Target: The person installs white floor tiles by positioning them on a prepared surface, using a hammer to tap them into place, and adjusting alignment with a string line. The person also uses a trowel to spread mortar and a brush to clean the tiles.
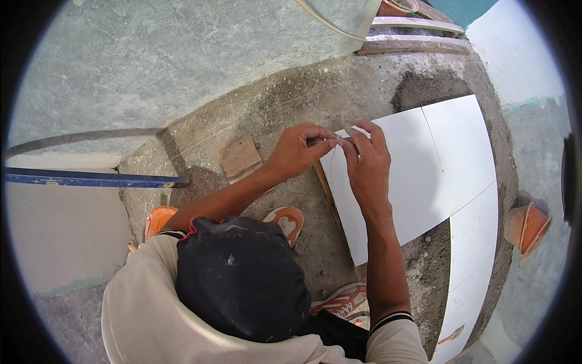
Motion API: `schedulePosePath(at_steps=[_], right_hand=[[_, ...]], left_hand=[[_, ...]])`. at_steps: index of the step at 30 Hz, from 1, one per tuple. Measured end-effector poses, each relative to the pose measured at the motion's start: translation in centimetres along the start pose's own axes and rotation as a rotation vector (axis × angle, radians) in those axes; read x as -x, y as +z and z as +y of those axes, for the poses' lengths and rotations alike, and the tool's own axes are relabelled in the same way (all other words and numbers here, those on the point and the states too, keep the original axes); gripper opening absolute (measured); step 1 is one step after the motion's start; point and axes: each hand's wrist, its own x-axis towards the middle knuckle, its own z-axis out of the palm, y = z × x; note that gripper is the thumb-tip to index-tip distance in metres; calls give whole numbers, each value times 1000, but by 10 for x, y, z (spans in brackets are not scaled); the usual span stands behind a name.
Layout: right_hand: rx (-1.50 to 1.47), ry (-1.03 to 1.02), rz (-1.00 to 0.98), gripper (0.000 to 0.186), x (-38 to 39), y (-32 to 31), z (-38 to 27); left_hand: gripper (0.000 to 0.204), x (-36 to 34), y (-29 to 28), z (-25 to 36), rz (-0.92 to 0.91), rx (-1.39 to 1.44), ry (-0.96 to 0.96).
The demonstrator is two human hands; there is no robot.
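My left hand (pixel 301 147) and my right hand (pixel 368 161) meet over the far left corner of a large white tile (pixel 397 182). The fingertips of both are pinched together on a thin string (pixel 332 159), which is hard to follow against the tile. My right hand casts its shadow onto that white surface. Thin joints separate it from a second white tile (pixel 464 142) on the right and more white tiles (pixel 476 242) nearer me. A wooden strip (pixel 324 182) shows along the left edge of the large tile.
Dark mortar (pixel 433 88) lies beyond the tiles. A wood block (pixel 240 159) and a blue straight bar (pixel 97 177) are at left. An orange bucket (pixel 525 227) stands by the right wall; boards (pixel 415 43) lie at the back. A small tool (pixel 450 335) rests on the nearest tile.
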Motion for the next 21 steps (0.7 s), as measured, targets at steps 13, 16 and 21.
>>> schedulePosePath(at_steps=[13, 16, 21], right_hand=[[-133, -110, 1, 13, -22, 13, -2], [-176, -89, -30, 19, -24, 17, -3], [-336, 177, 17, 23, -16, 33, -7]], left_hand=[[23, -8, -11, 8, 178, 98, 62], [22, -9, -23, 12, 103, -163, 91], [22, -22, -40, 10, 35, 10, 20]])
